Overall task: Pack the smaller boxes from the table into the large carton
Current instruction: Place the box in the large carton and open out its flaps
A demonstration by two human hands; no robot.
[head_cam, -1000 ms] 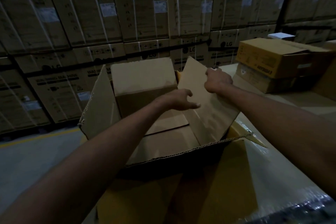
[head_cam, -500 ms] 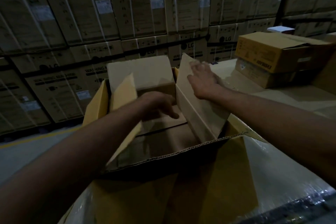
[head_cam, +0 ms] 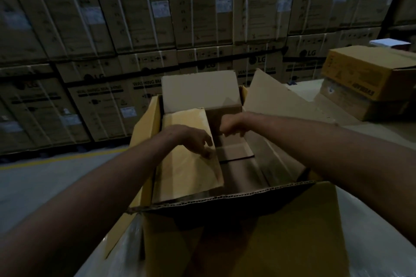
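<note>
flap at centre frame of large carton sits under left hand, fingers pressing flat; right hand curled, hold indeterminate; recommend keeping pressure level before folding upper-right flap.

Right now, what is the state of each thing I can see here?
Large carton: open on top.
Left flap: folded inward, left hand pressing it.
Right flap: standing outward.
Right hand: curled over carton's inside; hold unclear.
Yellow box: closed, stacked on another box.

Stacked cartons: "LG" and "WASHING MACHINE" printed repeatedly; white labels illegible. Yellow box, right: "EVEREAD…", upside down.
</note>
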